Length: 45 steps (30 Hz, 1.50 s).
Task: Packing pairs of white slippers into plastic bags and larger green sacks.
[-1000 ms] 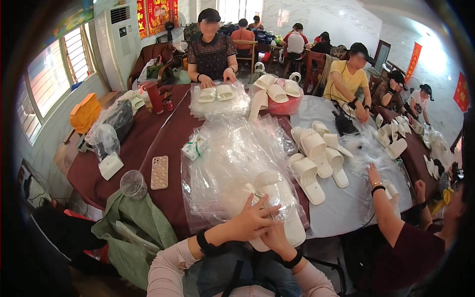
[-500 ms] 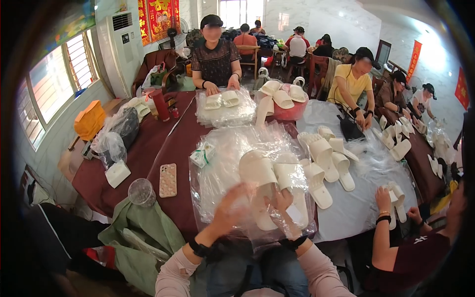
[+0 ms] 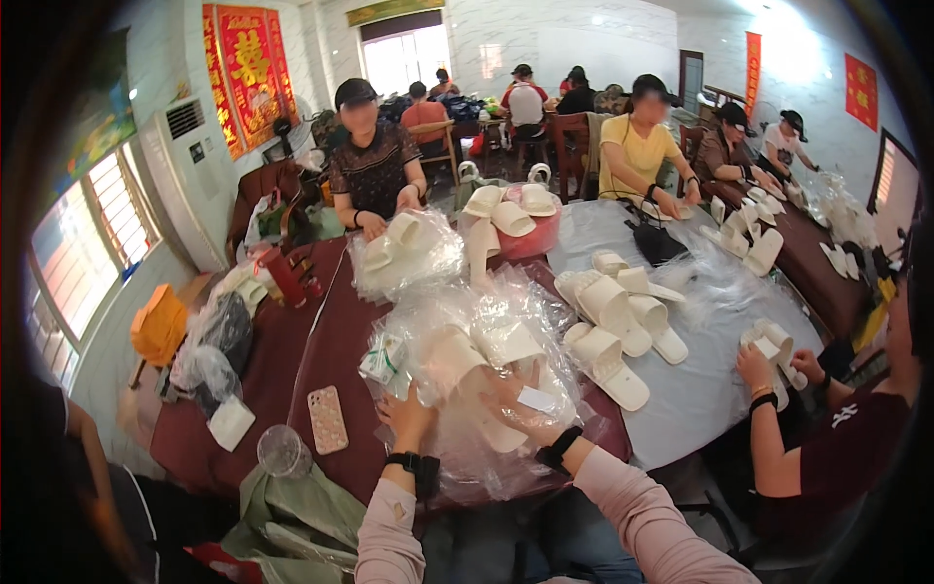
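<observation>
A pair of cream slippers (image 3: 455, 358) lies in a clear plastic bag (image 3: 501, 465) in front of me, on a stack of clear bags. My right hand (image 3: 516, 401) rests over the slippers with its fingers spread. A small white slip (image 3: 538, 399) shows at that hand; whether the fingers hold it I cannot tell. My left hand (image 3: 407, 417) lies at the left edge of the plastic, fingers stretched out, just below a small white and green packet (image 3: 384, 360).
More cream slippers (image 3: 603, 302) lie on the grey cloth to the right. A phone (image 3: 328, 420) and a clear tub (image 3: 284, 452) are on the left. Across the table a person handles bagged slippers (image 3: 394, 243); beside me another person's hands (image 3: 754, 365) hold slippers.
My left hand has moved left, off the slippers to the plastic's edge. My right hand has spread over the slippers. The person opposite has tilted up the bagged pair. The view has shifted.
</observation>
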Motion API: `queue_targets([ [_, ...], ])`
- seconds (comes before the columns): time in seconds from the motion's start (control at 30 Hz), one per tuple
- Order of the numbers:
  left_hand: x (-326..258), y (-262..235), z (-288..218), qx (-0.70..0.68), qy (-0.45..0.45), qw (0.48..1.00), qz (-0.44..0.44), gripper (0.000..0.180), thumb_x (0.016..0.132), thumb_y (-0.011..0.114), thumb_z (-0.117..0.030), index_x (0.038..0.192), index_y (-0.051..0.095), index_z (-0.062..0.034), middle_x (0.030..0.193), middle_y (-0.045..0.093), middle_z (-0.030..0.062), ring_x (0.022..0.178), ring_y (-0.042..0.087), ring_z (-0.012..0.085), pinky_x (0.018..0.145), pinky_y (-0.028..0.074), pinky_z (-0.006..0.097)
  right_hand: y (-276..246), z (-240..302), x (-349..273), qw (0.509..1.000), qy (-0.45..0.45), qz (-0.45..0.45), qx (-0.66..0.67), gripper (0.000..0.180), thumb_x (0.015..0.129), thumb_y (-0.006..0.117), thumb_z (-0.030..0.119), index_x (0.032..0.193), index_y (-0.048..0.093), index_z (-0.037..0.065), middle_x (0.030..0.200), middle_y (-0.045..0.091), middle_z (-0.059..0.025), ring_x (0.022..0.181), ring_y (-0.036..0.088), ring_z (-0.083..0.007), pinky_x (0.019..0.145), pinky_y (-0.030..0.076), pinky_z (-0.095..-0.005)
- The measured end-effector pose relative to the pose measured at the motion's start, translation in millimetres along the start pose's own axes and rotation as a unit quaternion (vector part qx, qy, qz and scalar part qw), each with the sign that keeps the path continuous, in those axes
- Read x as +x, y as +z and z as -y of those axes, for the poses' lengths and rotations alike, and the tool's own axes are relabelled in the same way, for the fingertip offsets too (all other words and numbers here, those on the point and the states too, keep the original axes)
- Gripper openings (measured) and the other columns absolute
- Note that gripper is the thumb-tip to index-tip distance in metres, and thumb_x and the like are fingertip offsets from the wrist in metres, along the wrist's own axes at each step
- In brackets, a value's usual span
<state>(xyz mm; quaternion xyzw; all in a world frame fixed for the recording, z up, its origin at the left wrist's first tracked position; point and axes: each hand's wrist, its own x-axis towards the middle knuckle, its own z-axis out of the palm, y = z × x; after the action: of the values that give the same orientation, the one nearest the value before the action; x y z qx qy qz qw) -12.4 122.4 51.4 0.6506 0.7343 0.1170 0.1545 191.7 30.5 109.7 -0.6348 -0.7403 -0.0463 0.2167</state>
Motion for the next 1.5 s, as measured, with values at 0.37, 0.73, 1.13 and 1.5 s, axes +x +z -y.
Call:
queue_targets([
  [0.37,-18,0,8,0.017,0.103,0.994,0.015,0.068,0.071,0.067,-0.048,0.132,0.049,-0.0244,0.140,0.030,0.0222,0.132,0.022,0.0424,0.107,0.013,0.059,46,-25,-43,0.841,0.005,0.041,0.539,0.053,0.090,0.048,0.037,0.134,0.042,0.009,0.135,0.044,-0.0181,0.130,0.033,-0.0372,0.108,0.015,-0.0561],
  [0.73,-17,-3,31,-0.052,0.128,0.990,0.000,0.069,0.071,0.067,-0.051,0.132,0.049,-0.0221,0.140,0.030,0.0210,0.132,0.022,0.0437,0.107,0.012,0.060,30,-24,-43,0.988,-0.141,-0.023,0.060,0.065,0.089,0.051,0.036,0.144,0.027,0.010,0.134,0.039,-0.0279,0.125,0.034,-0.0447,0.104,0.026,-0.0514],
  [1.13,6,0,35,-0.172,0.083,0.981,-0.025,0.063,0.071,0.071,-0.030,0.128,0.049,-0.0156,0.132,0.043,0.0211,0.122,0.039,0.0391,0.103,0.028,0.046,-60,-120,-114,0.799,0.339,0.021,0.496,0.032,0.089,0.053,0.018,0.107,0.060,-0.007,0.102,0.065,-0.0160,0.094,0.061,-0.0225,0.081,0.047,-0.0313],
  [1.5,12,8,28,-0.267,0.073,0.960,-0.050,0.060,0.070,0.070,-0.017,0.125,0.049,-0.0041,0.126,0.052,0.0184,0.117,0.049,0.0317,0.100,0.034,0.040,63,-127,-39,0.830,0.275,0.059,0.481,0.046,0.097,0.042,0.031,0.128,0.044,-0.003,0.122,0.055,-0.0182,0.113,0.051,-0.0282,0.096,0.038,-0.0361],
])
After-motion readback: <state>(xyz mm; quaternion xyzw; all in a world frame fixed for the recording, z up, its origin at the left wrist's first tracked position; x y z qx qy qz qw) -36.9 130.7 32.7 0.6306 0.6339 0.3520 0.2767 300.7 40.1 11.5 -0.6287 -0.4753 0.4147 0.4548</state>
